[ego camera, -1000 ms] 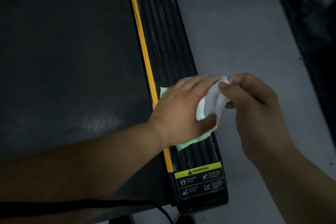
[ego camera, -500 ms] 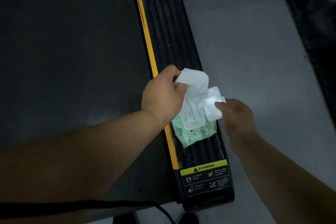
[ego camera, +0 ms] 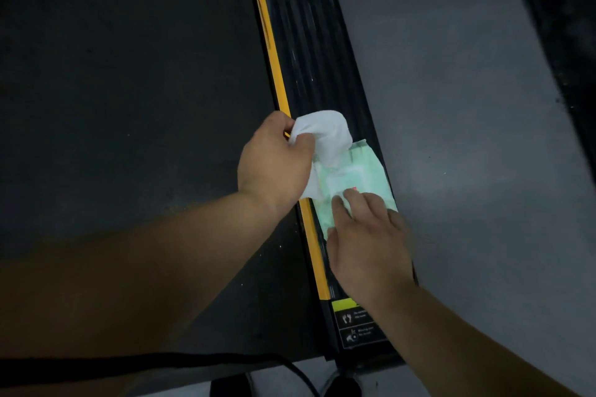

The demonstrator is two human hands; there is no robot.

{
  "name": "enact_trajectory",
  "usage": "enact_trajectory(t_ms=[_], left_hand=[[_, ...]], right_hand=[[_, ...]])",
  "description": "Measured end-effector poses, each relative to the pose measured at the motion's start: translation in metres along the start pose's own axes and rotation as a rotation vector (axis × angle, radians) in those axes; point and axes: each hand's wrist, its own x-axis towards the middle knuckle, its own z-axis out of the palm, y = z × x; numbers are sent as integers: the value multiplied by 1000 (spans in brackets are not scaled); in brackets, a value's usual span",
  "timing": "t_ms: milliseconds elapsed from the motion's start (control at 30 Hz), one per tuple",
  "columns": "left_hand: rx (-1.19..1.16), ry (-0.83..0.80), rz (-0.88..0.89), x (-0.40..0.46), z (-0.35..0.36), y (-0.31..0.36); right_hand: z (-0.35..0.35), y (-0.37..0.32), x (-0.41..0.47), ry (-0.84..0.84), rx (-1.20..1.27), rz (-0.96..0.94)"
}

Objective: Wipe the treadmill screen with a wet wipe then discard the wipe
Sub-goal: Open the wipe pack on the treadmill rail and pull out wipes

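Clearly the white wet wipe (ego camera: 325,138) is hanging crumpled from the left hand (ego camera: 274,161), whose thumb and fingers are pinching its upper end just above the treadmill's ribbed black side rail (ego camera: 303,42). Its lower part is trailing down onto the pale green wipe pack (ego camera: 371,171), which is lying flat on that rail, slightly overhanging toward the grey floor (ego camera: 451,106). The right hand (ego camera: 371,245) is lying palm down on the near end of the pack, fingers spread and flat, pressing on the white flap at its middle rather than gripping anything. A small red mark is showing on the flap right by the fingertips. A yellow stripe (ego camera: 274,74) is running along the rail's inner edge, between it and the dark running belt (ego camera: 129,90). Nearer the camera, a yellow and black warning label (ego camera: 358,322) is sitting on the rail's end, partly covered by the right wrist. A black cord (ego camera: 161,361) is crossing the bottom of the view over the left forearm. The treadmill screen is out of view
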Motion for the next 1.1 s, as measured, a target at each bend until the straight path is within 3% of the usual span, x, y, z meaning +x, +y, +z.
enact_trajectory(t_ms=[67, 167, 233, 333, 467, 567, 767, 967, 1100], left_hand=[[-26, -32, -23, -4, 2, 0], [-76, -141, -3, -12, 4, 3], [-63, -230, 34, -18, 5, 7], [-132, -350, -4, -25, 3, 12], [-296, -542, -258, -19, 1, 14], [-393, -607, -386, -16, 5, 13], [-591, -936, -527, -26, 5, 18], [-622, -747, -507, -22, 0, 17], [-611, -646, -489, -20, 1, 15]], right_hand=[[-14, -4, 10, 64, 373, 197], [-57, -6, 33, -43, 1394, 696], [-74, -1, 39, -51, 1661, 702], [-96, 4, 39, 91, 1719, 606], [-113, 18, 32, 241, 1285, 370], [-122, 24, 27, 266, 1093, 308], [-127, 29, 23, 261, 1217, 318], [-116, 45, 22, 231, 1256, 550], [-112, 54, 16, -101, 1616, 595]])
